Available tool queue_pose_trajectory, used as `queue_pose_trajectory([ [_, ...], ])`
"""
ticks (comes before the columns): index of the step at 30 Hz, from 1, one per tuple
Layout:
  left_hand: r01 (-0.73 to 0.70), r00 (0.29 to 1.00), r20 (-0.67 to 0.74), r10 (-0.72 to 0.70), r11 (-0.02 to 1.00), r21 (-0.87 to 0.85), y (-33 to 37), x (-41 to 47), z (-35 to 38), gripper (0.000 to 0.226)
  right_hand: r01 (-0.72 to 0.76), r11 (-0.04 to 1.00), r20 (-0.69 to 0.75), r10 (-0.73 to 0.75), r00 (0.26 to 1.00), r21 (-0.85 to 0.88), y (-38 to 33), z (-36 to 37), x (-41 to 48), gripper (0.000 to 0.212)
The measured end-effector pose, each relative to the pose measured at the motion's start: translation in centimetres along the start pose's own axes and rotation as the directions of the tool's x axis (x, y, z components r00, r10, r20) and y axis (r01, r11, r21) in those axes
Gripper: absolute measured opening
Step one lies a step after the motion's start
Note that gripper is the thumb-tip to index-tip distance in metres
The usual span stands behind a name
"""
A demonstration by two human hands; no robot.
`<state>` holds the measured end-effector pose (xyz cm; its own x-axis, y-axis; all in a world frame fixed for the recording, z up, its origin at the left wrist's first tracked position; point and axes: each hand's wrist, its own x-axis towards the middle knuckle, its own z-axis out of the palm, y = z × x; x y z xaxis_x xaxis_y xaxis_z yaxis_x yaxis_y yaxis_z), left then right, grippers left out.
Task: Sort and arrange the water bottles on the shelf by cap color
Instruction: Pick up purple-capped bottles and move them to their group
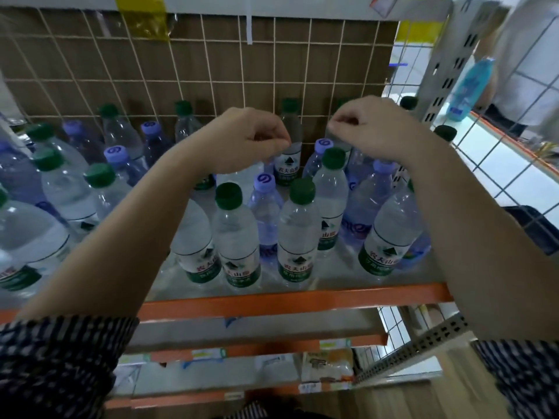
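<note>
Clear water bottles [298,231]: at least eleven green caps [229,195], six purple caps [265,181]. Left hand [251,140] and right hand [366,128] curled; any grasp I cannot tell.

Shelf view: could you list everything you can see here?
Green-capped bottles: about a dozen, clear, across the shelf.
Purple-capped bottles: at least six, bluish, mixed among them.
Shelf: one, orange front edge, under the bottles.
Wire grid: one, cream, behind the bottles.
Blue bottle: one, far right, outside the shelf.
Yellow tape: one strip, top left.
Left hand: one, fingers curled, over the back rows.
Right hand: one, fingers curled, beside it.
Sleeves: two, dark patterned, bottom corners.
</note>
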<state>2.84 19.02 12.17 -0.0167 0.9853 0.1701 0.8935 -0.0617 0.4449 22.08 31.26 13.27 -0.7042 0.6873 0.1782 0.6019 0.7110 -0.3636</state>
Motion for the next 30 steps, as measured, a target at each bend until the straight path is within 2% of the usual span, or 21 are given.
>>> queue_pose_trajectory([
  [3, 0.007, 0.997, 0.078, -0.003, 0.999, -0.048, -0.6, 0.1, 0.2, 0.019, -0.037, 0.993, 0.172, 0.056, 0.983, -0.114, -0.2, 0.6, 3.3, 0.031],
  [6, 0.035, 0.995, 0.102, -0.020, 0.989, -0.147, -1.1, 0.1, 0.4, 0.019, -0.152, 0.985, 0.345, 0.171, 0.923, -0.082, 0.0, 1.4, 6.0, 0.034],
  [11, 0.048, 0.990, 0.141, -0.026, 0.987, -0.156, -1.6, 0.3, 0.4, 0.019, -0.231, 0.969, 0.489, 0.241, 0.838, -0.083, 0.7, 2.8, 8.8, 0.047],
  [14, 0.064, 0.982, 0.184, -0.041, 0.991, -0.119, -1.8, 0.5, 0.4, 0.021, -0.232, 0.964, 0.489, 0.266, 0.830, -0.131, 0.9, 3.7, 9.5, 0.052],
  [19, 0.113, 0.947, 0.306, -0.094, 0.993, -0.044, -1.8, 0.8, 1.1, 0.034, -0.227, 0.958, 0.415, 0.280, 0.865, -0.175, 0.9, 4.2, 9.3, 0.053],
  [22, 0.083, 0.939, 0.325, -0.114, 0.991, 0.107, -1.7, 0.8, 1.1, 0.048, -0.230, 0.958, 0.357, 0.278, 0.892, -0.173, 0.9, 4.4, 9.2, 0.058],
  [25, 0.059, 0.937, 0.324, -0.130, 0.974, 0.221, -1.7, 0.9, 1.1, 0.045, -0.239, 0.956, 0.316, 0.282, 0.906, -0.169, 0.9, 4.8, 9.5, 0.053],
  [28, 0.061, 0.952, 0.277, -0.131, 0.967, 0.246, -1.5, 1.0, 1.4, 0.037, -0.258, 0.955, 0.274, 0.289, 0.917, -0.143, 1.2, 4.6, 9.4, 0.046],
  [30, 0.092, 0.968, 0.207, -0.141, 0.968, 0.233, -1.4, 0.8, 1.4, 0.044, -0.243, 0.956, 0.261, 0.280, 0.924, -0.165, 1.2, 4.2, 9.4, 0.045],
])
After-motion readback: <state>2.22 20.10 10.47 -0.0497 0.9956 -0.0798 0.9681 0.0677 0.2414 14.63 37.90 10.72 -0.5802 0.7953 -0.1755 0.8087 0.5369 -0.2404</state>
